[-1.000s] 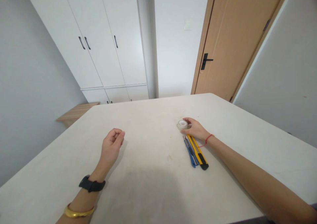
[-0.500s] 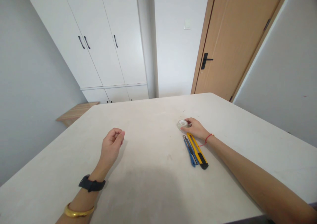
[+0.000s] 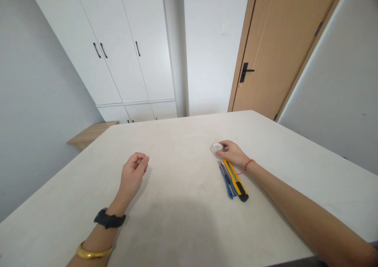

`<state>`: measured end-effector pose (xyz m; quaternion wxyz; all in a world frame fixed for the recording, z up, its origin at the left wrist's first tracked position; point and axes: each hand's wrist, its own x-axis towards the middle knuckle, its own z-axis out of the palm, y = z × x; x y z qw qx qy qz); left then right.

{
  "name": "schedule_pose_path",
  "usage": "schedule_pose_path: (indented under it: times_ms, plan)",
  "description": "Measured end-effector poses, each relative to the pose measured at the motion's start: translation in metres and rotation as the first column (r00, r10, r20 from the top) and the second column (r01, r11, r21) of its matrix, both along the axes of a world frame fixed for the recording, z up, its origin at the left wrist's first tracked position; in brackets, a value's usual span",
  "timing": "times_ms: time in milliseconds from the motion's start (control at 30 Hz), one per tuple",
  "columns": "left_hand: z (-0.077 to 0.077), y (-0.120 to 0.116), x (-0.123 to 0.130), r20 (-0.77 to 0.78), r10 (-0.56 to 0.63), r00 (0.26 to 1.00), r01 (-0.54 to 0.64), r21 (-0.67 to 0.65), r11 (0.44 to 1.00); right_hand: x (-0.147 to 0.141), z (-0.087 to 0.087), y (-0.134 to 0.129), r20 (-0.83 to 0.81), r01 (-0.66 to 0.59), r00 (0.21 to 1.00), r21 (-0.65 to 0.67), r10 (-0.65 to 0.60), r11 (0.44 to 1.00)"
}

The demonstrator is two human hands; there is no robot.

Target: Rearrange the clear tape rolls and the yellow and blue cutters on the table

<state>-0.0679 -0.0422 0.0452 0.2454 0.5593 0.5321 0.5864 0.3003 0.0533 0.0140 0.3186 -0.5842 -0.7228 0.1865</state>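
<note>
A small roll of clear tape [image 3: 214, 150] with a white core is on the far right part of the table, gripped at its right side between the thumb and fingers of my right hand [image 3: 233, 152]. Just below that hand lie two utility knives side by side, a blue one [image 3: 226, 181] and a thicker yellow one [image 3: 234, 177] with a black end. My left hand [image 3: 134, 171] rests on the left of the table, its fingers curled in and the thumb against them; nothing shows in it. It is well apart from the knives and the tape.
The pale table [image 3: 177, 160] stretches out in front of me. Beyond it stand a white wardrobe [image 3: 130, 74] and a wooden door [image 3: 277, 54] with a black handle. A low wooden surface [image 3: 91, 135] juts out past the table's far left corner.
The tape roll has shifted very slightly to the left in my right hand's grip. My left hand and both knives have stayed where they were.
</note>
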Motion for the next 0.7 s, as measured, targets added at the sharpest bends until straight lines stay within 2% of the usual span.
schedule_pose_path:
  times_ms: [433, 700]
  plan:
    - [-0.0001, -0.0002, -0.0010, 0.002, -0.007, 1.000, 0.007, -0.010, 1.000, 0.0009, -0.0032, 0.0013, -0.054, -0.038, 0.998, 0.000, 0.038, 0.999]
    - [-0.0012, 0.0011, -0.0011, 0.006, 0.008, 1.000, -0.008, -0.012, 1.000, 0.0067, 0.0036, 0.0086, 0.034, 0.062, 0.997, 0.014, -0.063, 0.998]
